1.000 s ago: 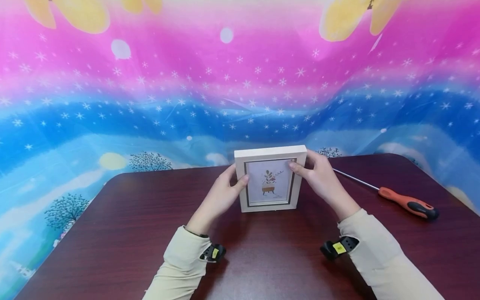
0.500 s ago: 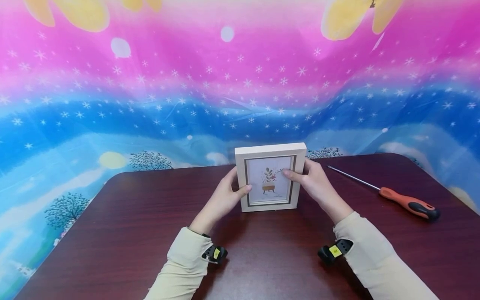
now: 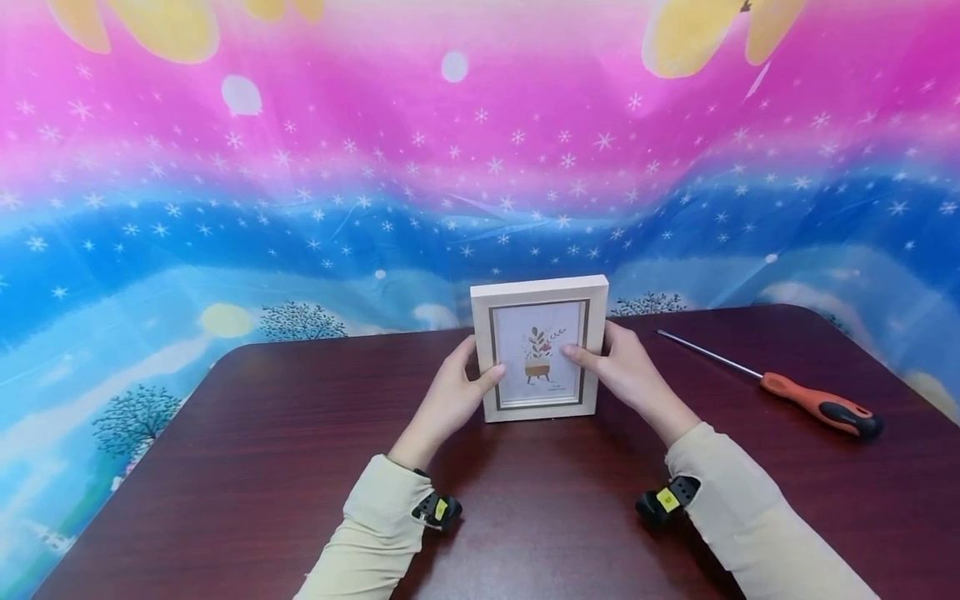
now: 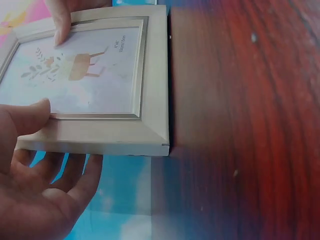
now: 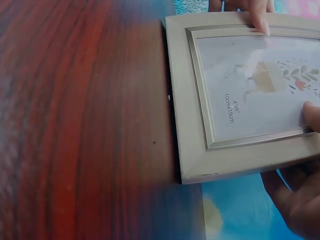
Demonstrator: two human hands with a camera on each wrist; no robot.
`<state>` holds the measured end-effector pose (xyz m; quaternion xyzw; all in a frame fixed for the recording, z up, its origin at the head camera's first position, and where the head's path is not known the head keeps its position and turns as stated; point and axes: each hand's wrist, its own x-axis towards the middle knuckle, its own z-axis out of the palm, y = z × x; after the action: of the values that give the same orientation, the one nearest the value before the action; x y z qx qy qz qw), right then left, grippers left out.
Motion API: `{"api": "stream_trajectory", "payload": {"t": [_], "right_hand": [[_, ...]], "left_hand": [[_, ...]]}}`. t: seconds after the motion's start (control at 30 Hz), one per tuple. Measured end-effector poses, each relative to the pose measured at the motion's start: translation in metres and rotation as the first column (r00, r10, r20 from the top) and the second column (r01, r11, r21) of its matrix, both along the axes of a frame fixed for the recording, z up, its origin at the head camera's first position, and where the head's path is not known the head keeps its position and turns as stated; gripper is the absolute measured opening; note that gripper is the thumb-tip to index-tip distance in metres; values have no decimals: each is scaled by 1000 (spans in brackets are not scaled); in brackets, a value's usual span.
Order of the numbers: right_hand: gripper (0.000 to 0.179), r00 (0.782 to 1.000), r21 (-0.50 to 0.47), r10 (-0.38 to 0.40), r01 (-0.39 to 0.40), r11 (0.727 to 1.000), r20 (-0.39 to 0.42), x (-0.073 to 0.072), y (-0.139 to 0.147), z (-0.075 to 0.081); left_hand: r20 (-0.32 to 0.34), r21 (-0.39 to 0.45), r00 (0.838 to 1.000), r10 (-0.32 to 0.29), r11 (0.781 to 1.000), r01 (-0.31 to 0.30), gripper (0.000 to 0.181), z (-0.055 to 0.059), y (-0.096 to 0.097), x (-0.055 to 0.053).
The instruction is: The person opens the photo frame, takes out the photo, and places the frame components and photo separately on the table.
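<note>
A cream picture frame (image 3: 542,410) with a plant print behind its pane stands nearly upright, its bottom edge at the tabletop. My left hand (image 3: 453,387) grips its left side, the thumb over the front and the fingers behind. On the opposite side my right hand (image 3: 630,367) holds it the same way, the thumb reaching onto the pane. In the left wrist view the left fingers (image 4: 85,182) curl under the side of the frame. The right wrist view shows the size text on the print and the right hand (image 5: 300,200) at the frame's edge.
An orange and black screwdriver (image 3: 813,404) lies on the dark red wooden table (image 3: 247,467), right of the frame, its shaft pointing to the back. Behind the table's far edge hangs a pink and blue patterned cloth (image 3: 337,167).
The frame has tipped slightly more upright, its top edge rising in view. My right hand has slid a little lower along its side, and the thumb has moved inward over the pane.
</note>
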<state>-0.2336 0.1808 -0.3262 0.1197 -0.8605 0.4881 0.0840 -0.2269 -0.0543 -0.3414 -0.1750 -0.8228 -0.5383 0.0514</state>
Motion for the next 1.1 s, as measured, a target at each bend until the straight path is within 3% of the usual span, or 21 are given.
{"api": "stream_trajectory", "payload": {"t": [0.17,0.33,0.53,0.8,1.1], "right_hand": [[45,999,-12,-21,21,1000,36,-3,0,2],[50,990,-43,-12,18,999,141,-6,-1,9],[52,962,-75,11,10,997,273,-11,-4,13],[56,918,-9,-6,10,1000,396,-16,-3,-5],[53,898,40,-36,21,999,438,-12,-2,-22]], "left_hand": [[36,-1,999,14,1000,-14,46,2,0,1],[97,-4,995,26,1000,-26,44,7,-2,1],[234,-9,971,39,999,-38,39,10,0,-6],[358,-79,933,49,997,-22,33,1,6,-11],[369,-162,926,78,987,-19,32,-7,7,-8]]}}
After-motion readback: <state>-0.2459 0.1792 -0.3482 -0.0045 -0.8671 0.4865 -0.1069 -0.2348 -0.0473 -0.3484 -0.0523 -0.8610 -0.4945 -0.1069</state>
